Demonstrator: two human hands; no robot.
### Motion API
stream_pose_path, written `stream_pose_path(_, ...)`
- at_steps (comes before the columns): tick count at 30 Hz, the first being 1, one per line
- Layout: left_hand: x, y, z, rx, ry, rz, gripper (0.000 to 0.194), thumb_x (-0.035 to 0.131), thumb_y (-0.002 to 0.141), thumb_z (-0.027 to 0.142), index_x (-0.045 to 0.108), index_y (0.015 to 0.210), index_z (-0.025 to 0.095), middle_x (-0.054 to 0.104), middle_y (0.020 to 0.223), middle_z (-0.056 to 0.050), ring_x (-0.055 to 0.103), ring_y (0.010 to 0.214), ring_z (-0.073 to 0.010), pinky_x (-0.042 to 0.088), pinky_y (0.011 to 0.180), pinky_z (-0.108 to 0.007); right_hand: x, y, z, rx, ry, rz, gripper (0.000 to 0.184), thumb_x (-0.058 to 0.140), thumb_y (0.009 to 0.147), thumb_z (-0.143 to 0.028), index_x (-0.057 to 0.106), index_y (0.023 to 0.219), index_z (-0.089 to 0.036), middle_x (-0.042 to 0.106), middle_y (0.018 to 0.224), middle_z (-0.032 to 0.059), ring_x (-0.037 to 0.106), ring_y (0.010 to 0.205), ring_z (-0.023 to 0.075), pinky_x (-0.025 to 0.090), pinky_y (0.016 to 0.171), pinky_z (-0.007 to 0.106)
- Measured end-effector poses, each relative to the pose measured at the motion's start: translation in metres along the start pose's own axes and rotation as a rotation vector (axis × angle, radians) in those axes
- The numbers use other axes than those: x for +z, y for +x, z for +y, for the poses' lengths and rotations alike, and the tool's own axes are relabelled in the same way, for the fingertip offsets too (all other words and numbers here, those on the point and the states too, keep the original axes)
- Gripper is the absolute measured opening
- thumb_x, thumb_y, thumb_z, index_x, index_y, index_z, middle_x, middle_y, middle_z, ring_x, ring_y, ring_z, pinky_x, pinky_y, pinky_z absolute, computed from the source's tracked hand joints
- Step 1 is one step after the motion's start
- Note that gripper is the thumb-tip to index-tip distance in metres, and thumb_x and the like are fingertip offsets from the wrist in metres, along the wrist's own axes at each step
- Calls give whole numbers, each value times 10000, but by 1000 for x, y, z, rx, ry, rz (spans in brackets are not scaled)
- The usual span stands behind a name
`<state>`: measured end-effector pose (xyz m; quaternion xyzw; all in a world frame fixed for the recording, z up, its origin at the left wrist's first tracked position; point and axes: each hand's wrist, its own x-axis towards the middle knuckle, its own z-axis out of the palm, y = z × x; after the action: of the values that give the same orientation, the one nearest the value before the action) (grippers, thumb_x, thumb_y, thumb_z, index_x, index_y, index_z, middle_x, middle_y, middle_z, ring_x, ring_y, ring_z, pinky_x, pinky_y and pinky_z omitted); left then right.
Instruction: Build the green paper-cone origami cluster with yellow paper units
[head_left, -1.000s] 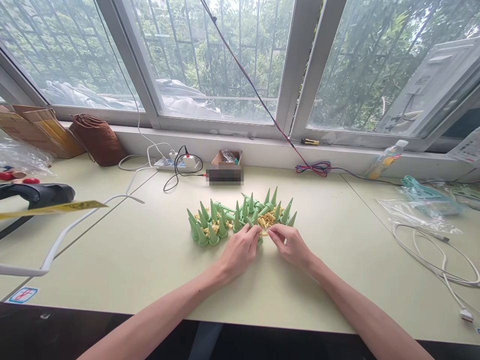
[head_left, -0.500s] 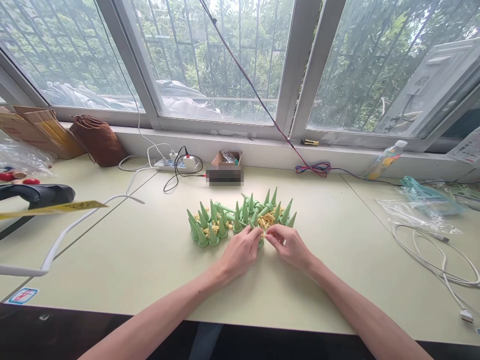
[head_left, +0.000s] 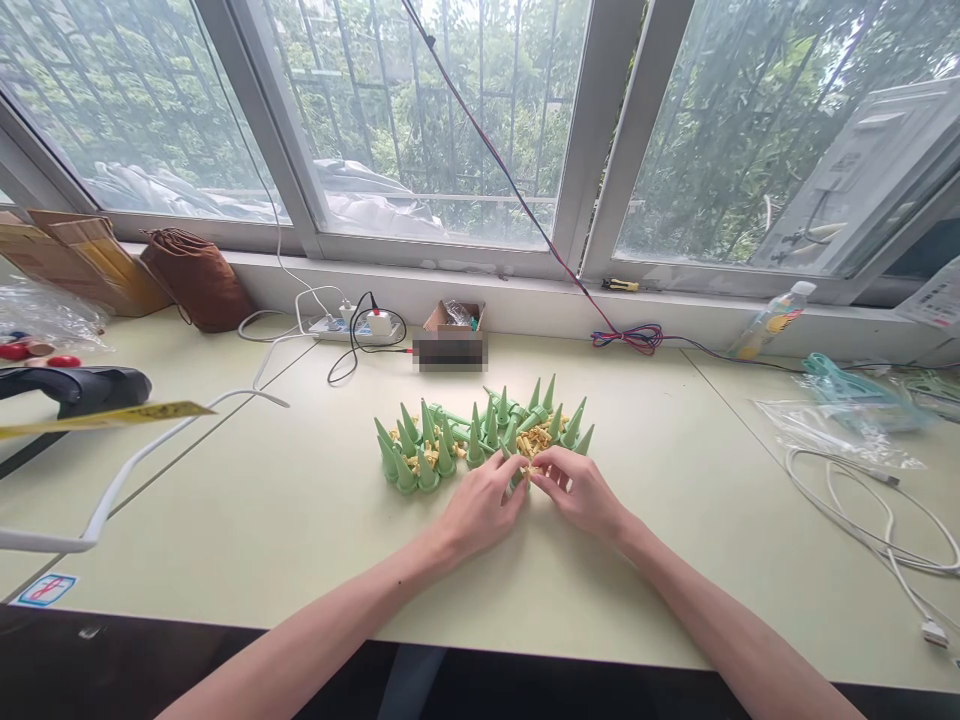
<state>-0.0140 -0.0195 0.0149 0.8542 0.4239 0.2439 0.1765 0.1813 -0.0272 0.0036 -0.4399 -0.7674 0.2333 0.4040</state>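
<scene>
Green cones (head_left: 406, 474) stand upright on the table (head_left: 300, 500), long axes vertical, tips up, beside yellow pieces (head_left: 536, 440). The left hand (head_left: 480, 505) and right hand (head_left: 583, 495) curl narrowly, fingertips meeting at a yellow bit (head_left: 529, 472); its direction and which hand grips it cannot be told.

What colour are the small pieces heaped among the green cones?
Yellow; the small pieces show best in the head view.

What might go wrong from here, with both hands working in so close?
The left hand is right beside upright green cones; a small shift might topple one. The loose yellow pieces lie heaped among the cones, so a brush by the right hand could scatter some. The fingers largely hide what lies between them, so a slip might go unnoticed.
</scene>
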Motion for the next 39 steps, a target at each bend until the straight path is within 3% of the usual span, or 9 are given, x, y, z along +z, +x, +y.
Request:
stream_pose_path(25, 0, 0, 1, -28, 12, -11, 222, 462, 975, 270, 601, 1140, 214, 593, 926, -34, 625, 684, -174, 482, 647, -303, 1, 0, 1, -8, -1, -24, 120, 533, 966, -250, 631, 998, -189, 676, 875, 58, 592, 669, 152, 508, 579, 270)
stream_pose_path(39, 2, 0, -1, -20, -24, 5, 208, 477, 966, 261, 601, 1127, 217, 582, 927, -27, 587, 633, -143, 454, 618, -279, 2, -1, 1, -24, 29, -18, 115, 535, 965, -243, 633, 991, -190, 673, 852, 52, 594, 662, 152, 507, 568, 266)
